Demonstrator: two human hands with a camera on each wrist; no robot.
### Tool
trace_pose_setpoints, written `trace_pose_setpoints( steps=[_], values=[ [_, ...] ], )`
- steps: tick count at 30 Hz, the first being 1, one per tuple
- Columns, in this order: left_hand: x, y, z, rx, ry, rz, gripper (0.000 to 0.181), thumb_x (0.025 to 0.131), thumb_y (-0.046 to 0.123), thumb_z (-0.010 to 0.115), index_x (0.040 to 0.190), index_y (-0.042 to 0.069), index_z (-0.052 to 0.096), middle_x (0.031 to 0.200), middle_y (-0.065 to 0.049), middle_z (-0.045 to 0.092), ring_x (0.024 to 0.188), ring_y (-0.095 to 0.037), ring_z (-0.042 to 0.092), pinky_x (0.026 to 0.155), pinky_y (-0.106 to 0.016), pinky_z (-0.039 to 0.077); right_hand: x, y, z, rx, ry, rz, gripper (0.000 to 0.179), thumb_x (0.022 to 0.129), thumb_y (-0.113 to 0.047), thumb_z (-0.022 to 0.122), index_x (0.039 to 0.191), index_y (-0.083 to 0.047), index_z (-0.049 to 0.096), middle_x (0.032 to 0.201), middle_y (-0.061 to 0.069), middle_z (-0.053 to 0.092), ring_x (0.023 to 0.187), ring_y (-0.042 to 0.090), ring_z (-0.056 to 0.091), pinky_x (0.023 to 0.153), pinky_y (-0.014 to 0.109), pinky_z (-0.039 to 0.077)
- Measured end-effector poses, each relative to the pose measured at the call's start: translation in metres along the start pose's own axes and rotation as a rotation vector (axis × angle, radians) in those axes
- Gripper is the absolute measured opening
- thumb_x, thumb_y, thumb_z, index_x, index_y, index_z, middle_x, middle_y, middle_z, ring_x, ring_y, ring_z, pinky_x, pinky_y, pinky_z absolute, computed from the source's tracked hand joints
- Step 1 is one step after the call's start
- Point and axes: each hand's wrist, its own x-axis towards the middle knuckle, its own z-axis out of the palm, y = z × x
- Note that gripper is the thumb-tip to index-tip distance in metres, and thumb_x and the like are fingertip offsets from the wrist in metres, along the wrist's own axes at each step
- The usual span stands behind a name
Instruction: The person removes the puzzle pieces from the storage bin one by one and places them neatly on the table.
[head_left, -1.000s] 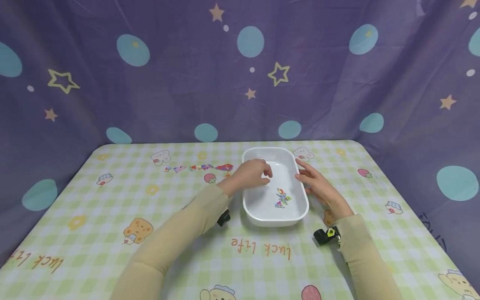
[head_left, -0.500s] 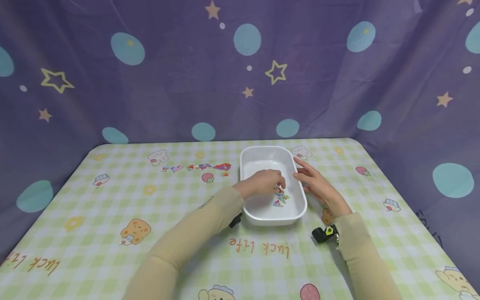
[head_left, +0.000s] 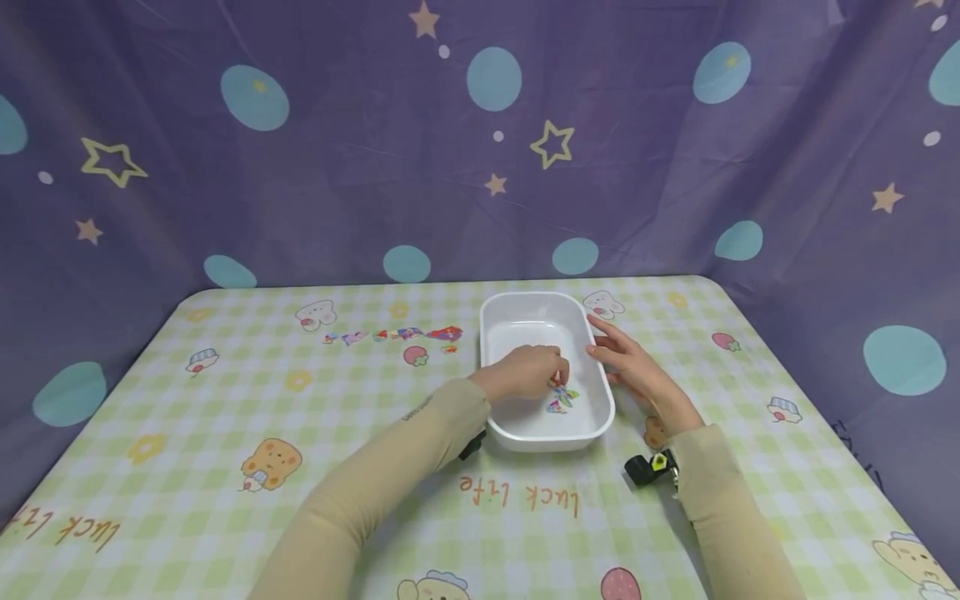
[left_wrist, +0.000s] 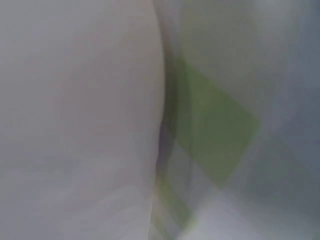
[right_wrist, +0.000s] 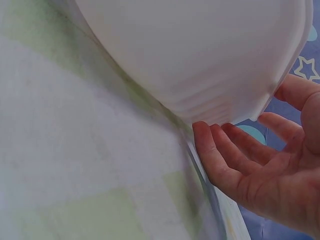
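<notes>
A deep white plastic tub stands on the tablecloth. My left hand reaches in over its left wall, fingers bent downward at several small colourful cutouts on the tub floor. The fingertips meet the uppermost cutout and partly cover it; whether they pinch it is too small to tell. In the left wrist view only a blurred pale wall and green checks show. My right hand lies against the tub's right side from outside. In the right wrist view, its loosely bent fingers touch the outer wall, with the thumb at the rim.
Left of the tub, several similar colourful cutouts lie in a row, with a small one just below the row's right end. A green-checked, cartoon-printed cloth covers the table. A purple curtain hangs behind it.
My left hand has moved right and toward me within the tub, down to the cutouts, and its fingers have drawn closer together. The right hand keeps its place on the tub's side.
</notes>
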Motion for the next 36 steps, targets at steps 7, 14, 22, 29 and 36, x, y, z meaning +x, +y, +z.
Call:
trace_pose_setpoints(
  steps=[7,14,22,29,36],
  values=[
    [0.000,0.000,0.002,0.014,0.003,0.007,0.016,0.081,0.009,0.063,0.093,0.019,0.063,0.090,0.005,0.056,0.081,-0.010,0.053,0.075,-0.025,0.044,-0.001,0.002,-0.002,-0.005,-0.009,-0.005,0.066,0.093,-0.027,0.051,0.146,-0.024,0.014,0.146,0.019,0.024,0.128,0.038,0.033,0.089,0.043,0.045],
    [0.000,0.000,0.001,0.035,-0.022,-0.021,0.007,0.083,0.011,0.061,0.087,0.017,0.060,0.087,0.004,0.056,0.080,-0.011,0.053,0.077,-0.024,0.044,0.000,0.002,-0.001,0.011,0.002,0.004,0.065,0.092,-0.027,0.052,0.146,-0.025,0.015,0.145,0.018,0.026,0.126,0.038,0.035,0.086,0.039,0.046],
    [-0.001,0.000,0.001,0.042,-0.057,-0.061,0.004,0.084,0.018,0.062,0.086,0.016,0.060,0.086,0.004,0.057,0.080,-0.010,0.053,0.077,-0.024,0.044,0.000,0.002,-0.001,0.000,0.005,0.004,0.064,0.093,-0.027,0.051,0.146,-0.025,0.015,0.145,0.019,0.026,0.124,0.038,0.037,0.085,0.040,0.047],
    [-0.005,-0.006,-0.006,0.019,-0.020,-0.038,0.007,0.084,0.015,0.061,0.090,0.014,0.061,0.089,0.002,0.059,0.082,-0.012,0.055,0.080,-0.024,0.044,0.000,0.000,0.001,0.001,0.015,0.003,0.066,0.092,-0.027,0.052,0.146,-0.024,0.015,0.144,0.020,0.027,0.122,0.038,0.039,0.084,0.039,0.047],
    [-0.015,-0.011,-0.019,-0.051,0.045,0.012,0.008,0.084,0.015,0.063,0.091,0.012,0.061,0.085,0.002,0.062,0.078,-0.013,0.056,0.076,-0.024,0.044,0.000,-0.001,0.000,0.000,0.020,0.002,0.066,0.092,-0.027,0.052,0.146,-0.023,0.016,0.143,0.020,0.029,0.120,0.036,0.041,0.083,0.037,0.048]
  ],
)
